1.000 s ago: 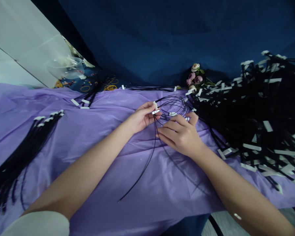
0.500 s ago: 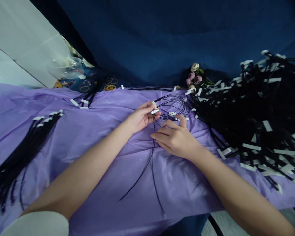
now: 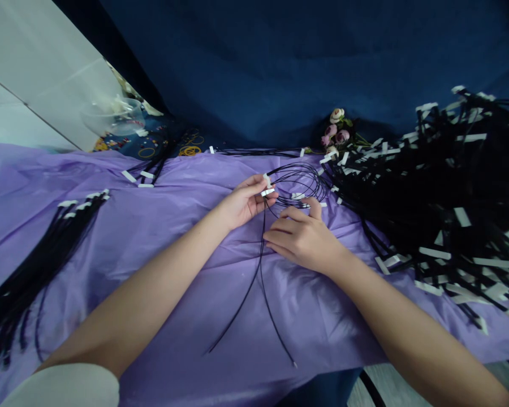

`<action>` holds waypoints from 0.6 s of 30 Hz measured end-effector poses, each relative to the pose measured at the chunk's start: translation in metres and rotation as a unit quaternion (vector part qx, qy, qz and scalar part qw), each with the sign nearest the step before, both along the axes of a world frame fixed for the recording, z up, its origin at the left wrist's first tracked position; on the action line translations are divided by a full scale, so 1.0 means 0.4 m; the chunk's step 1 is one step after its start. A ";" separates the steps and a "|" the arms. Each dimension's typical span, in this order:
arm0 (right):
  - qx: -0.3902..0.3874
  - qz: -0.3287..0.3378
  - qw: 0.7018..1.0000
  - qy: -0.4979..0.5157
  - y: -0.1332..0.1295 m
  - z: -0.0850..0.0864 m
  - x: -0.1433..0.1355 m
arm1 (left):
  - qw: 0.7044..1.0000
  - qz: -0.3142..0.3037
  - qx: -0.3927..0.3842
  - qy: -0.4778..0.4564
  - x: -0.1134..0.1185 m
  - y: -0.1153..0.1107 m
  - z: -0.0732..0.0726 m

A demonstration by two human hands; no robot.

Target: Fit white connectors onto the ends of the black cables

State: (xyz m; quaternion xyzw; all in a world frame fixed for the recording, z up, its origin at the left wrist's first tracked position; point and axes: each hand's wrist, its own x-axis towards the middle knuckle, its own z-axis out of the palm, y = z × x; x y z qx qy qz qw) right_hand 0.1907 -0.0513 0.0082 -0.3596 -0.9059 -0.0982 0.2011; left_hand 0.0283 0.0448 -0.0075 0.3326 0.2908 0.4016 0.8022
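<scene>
A looped bundle of thin black cords point(image 3: 299, 172) with white tags point(image 3: 267, 193) is at the middle of the purple cloth. My left hand point(image 3: 250, 202) pinches it at the tagged end, thumb against fingers. Two loose cord ends point(image 3: 261, 265) hang from there toward the front and spread apart. Just right of them is my right hand point(image 3: 299, 234), its thumb and fingers bent beside the cords and its index finger raised near the loop. Whether its fingertips grip a cord is too small to tell.
A large heap of tagged black cords point(image 3: 432, 186) covers the right side. Another bundle point(image 3: 46, 260) lies at the left. At the back are small flowers point(image 3: 337, 135), yellow rubber bands point(image 3: 189, 151) and a clear bowl point(image 3: 112, 120). Purple cloth point(image 3: 186, 350) reaches the front edge.
The two loose cord ends have swung a little, their lower tips shifting to the right. My right hand has drawn slightly right, away from the cords. My left hand keeps its hold.
</scene>
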 end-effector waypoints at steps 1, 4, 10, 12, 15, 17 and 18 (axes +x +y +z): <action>-0.001 0.000 1.000 0.001 0.000 -0.001 0.000 | 1.000 0.000 0.001 0.000 0.000 0.000 -0.001; -0.005 -0.001 1.000 0.001 0.000 -0.001 -0.003 | 1.000 -0.003 0.005 0.000 0.000 -0.001 -0.001; -0.022 0.006 1.000 -0.017 -0.003 -0.002 -0.008 | 1.000 -0.003 0.000 -0.001 0.002 -0.002 0.003; -0.035 0.009 0.999 -0.019 -0.003 -0.001 -0.004 | 1.000 -0.005 0.003 -0.004 0.001 0.000 0.003; -0.044 0.001 0.999 -0.007 -0.001 0.007 0.011 | 1.000 -0.005 0.005 -0.006 -0.001 0.001 0.002; -0.034 -0.012 0.999 0.007 0.002 0.014 0.027 | 1.000 -0.003 0.003 -0.003 -0.001 0.000 0.003; -0.024 -0.020 0.999 0.015 0.003 0.019 0.035 | 1.000 -0.002 0.000 -0.001 -0.001 0.000 0.003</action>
